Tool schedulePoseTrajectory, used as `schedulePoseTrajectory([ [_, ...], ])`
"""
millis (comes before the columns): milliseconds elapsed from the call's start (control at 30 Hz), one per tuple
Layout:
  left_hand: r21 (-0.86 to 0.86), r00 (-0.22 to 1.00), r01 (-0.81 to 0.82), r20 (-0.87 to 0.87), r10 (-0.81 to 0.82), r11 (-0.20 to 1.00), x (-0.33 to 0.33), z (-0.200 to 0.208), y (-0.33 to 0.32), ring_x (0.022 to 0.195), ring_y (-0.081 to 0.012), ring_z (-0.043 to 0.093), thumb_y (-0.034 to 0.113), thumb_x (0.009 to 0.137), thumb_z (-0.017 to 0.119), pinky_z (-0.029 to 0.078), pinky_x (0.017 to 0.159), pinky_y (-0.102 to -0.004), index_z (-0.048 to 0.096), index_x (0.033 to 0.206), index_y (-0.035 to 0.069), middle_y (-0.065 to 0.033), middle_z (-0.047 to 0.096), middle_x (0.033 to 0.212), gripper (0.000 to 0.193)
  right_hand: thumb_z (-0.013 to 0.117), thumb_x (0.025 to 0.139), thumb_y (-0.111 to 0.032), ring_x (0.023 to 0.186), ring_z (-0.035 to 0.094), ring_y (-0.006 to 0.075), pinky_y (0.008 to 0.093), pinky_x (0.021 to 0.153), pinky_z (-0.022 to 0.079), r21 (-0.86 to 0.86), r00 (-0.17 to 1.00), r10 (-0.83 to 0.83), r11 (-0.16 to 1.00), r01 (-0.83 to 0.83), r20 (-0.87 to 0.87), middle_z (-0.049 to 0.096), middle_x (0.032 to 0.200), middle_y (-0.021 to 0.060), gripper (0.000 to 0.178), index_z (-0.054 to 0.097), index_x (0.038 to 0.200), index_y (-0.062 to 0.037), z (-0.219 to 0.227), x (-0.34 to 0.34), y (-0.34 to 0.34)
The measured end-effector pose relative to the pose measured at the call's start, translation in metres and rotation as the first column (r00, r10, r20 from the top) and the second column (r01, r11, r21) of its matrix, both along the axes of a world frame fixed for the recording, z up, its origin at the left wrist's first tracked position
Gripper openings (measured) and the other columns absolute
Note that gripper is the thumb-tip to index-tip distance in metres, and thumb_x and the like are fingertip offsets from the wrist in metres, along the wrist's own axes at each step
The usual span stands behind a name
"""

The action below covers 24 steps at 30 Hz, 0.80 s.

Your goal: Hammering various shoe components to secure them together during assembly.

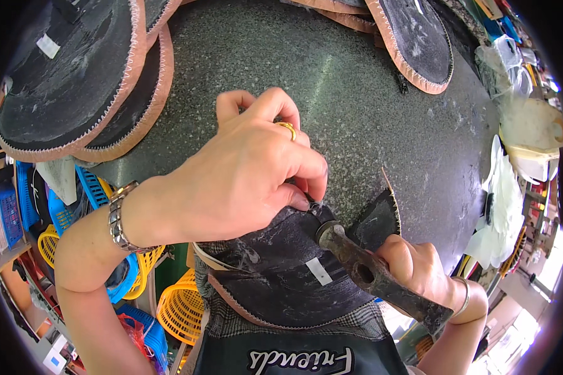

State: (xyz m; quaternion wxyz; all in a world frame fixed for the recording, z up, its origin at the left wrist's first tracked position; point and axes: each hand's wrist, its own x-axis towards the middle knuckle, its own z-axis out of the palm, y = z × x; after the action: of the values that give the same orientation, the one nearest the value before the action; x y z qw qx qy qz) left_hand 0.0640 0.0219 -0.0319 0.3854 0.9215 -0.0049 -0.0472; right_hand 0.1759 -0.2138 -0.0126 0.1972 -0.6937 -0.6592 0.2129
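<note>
The black piece (281,300) lies at the table's (419,137) near edge, reaching over the apron (300,359). The left hand (244,169) curls over its far edge, thumb and forefinger close together; whether they pinch the piece or something small there, I cannot tell. The right hand (413,265) is wrapped around the hammer (388,286), its round end beside the left fingertips. The piece looks light, flexible and tough, perhaps slick with dust; take it by its edge. The hammer looks heavy and rigid; hold its handle, clear of the head's 2 ends.
</note>
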Motion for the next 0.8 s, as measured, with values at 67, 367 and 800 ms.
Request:
schedulePoseTrajectory([
  [67, 0.15, 0.972, 0.053, 0.217, -0.086, 0.987, 0.0, -0.004, 0.003, 0.098, -0.0205, 0.044, 0.019, 0.061, 0.077, 0.026, 0.087, -0.0402, 0.068, 0.071, 0.019, 0.0094, 0.06, 0.085, 0.013, 0.066, 0.079, -0.012, 0.042, 0.054, 0.0173, 0.0294, 0.032, 0.041, -0.019, 1.0, 0.006, 1.0, -0.006, -0.001, 0.045, 0.059, 0.0039, 0.021, 0.047, 0.077, -0.0036, 0.004, 0.003, 0.001],
  [367, 0.392, 0.887, -0.051, 0.44, -0.139, 0.918, -0.012, -0.01, 0.006, 0.097, -0.0275, 0.036, 0.029, 0.06, 0.077, 0.028, 0.081, -0.0425, 0.065, 0.071, 0.022, 0.0025, 0.049, 0.094, 0.019, 0.066, 0.066, -0.01, 0.057, 0.054, 0.0351, 0.0423, 0.051, 0.043, -0.173, 0.979, -0.196, 0.964, 0.203, 0.056, 0.058, 0.075, 0.0113, 0.028, 0.054, 0.091, -0.0068, 0.036, 0.026, 0.023],
  [800, 0.15, 0.918, -0.275, 0.335, 0.213, 0.95, -0.026, -0.015, -0.012, 0.085, -0.0222, 0.042, 0.023, 0.052, 0.081, 0.028, 0.078, -0.036, 0.073, 0.083, 0.02, 0.01, 0.056, 0.077, 0.032, 0.063, 0.075, -0.01, 0.043, 0.054, 0.0219, 0.0343, 0.035, 0.042, -0.287, 0.979, 0.167, 0.949, -0.129, 0.115, 0.048, 0.063, 0.0087, 0.017, 0.052, 0.085, -0.0016, 0.028, 0.016, 0.038],
])
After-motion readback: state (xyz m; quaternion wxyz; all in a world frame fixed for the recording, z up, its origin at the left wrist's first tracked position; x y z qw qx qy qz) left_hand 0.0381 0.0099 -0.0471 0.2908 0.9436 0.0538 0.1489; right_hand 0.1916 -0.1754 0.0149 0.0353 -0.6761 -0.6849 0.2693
